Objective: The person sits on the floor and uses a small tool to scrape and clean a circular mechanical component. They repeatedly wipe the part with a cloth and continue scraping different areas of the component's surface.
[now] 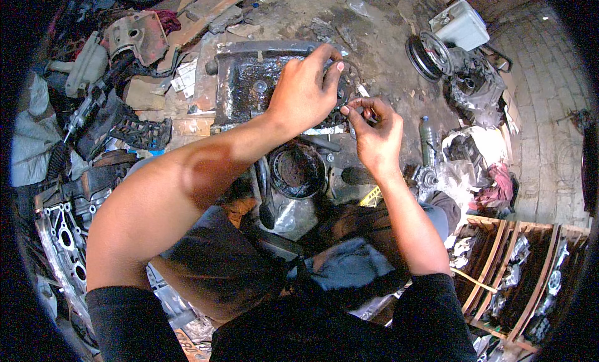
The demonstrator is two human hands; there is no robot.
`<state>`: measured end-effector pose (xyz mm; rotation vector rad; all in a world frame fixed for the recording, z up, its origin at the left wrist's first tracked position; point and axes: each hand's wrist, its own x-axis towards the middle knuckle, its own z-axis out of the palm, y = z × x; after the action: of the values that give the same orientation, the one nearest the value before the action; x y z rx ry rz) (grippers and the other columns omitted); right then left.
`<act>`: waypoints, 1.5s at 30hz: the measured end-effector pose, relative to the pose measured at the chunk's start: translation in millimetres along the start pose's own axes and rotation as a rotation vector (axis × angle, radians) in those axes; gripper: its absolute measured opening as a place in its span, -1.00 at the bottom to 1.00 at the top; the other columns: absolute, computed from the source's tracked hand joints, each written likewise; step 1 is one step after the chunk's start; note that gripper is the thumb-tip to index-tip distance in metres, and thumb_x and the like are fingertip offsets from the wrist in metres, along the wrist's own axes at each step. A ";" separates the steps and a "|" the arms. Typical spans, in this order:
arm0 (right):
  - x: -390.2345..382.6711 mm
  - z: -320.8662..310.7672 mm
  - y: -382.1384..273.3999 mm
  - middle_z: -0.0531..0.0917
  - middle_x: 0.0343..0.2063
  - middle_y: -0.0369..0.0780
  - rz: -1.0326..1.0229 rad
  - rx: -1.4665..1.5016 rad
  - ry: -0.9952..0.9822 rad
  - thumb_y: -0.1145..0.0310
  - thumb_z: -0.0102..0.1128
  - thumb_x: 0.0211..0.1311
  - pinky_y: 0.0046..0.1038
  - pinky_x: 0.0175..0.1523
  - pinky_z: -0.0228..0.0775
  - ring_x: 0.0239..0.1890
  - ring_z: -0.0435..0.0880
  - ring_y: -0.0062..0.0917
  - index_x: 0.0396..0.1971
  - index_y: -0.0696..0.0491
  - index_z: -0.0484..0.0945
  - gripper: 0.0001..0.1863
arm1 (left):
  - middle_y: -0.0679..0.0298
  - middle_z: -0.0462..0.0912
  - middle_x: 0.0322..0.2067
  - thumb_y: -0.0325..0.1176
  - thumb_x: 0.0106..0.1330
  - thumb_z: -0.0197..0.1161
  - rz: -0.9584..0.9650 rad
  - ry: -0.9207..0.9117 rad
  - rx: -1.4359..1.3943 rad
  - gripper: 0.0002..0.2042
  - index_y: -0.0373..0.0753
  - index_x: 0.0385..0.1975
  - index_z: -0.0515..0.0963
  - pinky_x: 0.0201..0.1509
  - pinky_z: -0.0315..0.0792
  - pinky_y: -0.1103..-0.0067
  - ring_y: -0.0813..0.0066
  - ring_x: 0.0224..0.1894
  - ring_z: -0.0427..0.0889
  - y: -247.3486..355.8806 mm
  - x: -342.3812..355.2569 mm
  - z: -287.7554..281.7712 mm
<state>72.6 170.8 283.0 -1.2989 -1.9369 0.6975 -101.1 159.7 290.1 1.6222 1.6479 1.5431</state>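
Observation:
My left hand (306, 87) is over the right side of a black, oily metal tray-like part (246, 81), its fingers bent and curled. What they close on is hidden behind the hand. Just to the right, my right hand (379, 128) pinches thumb against forefinger, close to the left fingertips. Something dark and thin shows by those fingertips, too small to name. Nearer my body, below the hands, sits a round, dirty metal bowl-like part (299, 170) with a dark inside. A black curved hose or handle (265, 203) lies beside it.
Cardboard scraps (146, 92) and a rusty metal cover (136, 38) lie at left. An engine cylinder head (65, 237) is at lower left. To the right are a bottle (428, 140), a gearbox-like casing (477, 91), a white container (460, 25) and a wooden rack (508, 281) of metal parts.

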 end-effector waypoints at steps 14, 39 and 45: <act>5.2 -2.8 12.2 0.64 -0.41 -0.04 -0.134 -0.130 0.091 0.39 0.29 0.21 -0.21 -0.12 0.41 -0.27 0.61 -0.15 -0.31 0.16 0.62 -0.85 | -0.08 0.68 -0.34 -0.32 0.38 0.22 -0.121 -0.027 0.095 -0.81 -0.29 -0.15 0.58 -0.14 0.51 0.25 -0.11 -0.24 0.69 1.8 2.1 -1.5; -9.7 5.6 -7.3 0.53 -0.38 -0.12 -0.477 -0.487 0.160 0.47 0.38 0.06 -0.24 -0.28 0.49 -0.37 0.62 -0.19 -0.33 0.08 0.63 -0.84 | -0.10 0.68 -0.34 -0.34 0.36 0.22 -0.032 0.018 0.084 -0.81 -0.32 -0.17 0.59 -0.12 0.51 0.26 -0.12 -0.22 0.69 -4.7 4.4 4.4; 6.8 -4.1 -0.3 0.54 -0.37 -0.10 -0.326 -0.511 0.233 0.45 0.35 0.10 -0.21 -0.26 0.47 -0.37 0.60 -0.19 -0.35 0.13 0.61 -0.87 | -0.09 0.69 -0.33 -0.32 0.36 0.23 -0.044 0.006 0.099 -0.81 -0.30 -0.17 0.59 -0.11 0.52 0.26 -0.12 -0.19 0.69 -5.7 4.6 2.4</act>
<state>73.9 177.3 287.4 -1.2353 -2.1324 -0.1189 -103.1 166.2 286.4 1.6203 1.7775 1.4679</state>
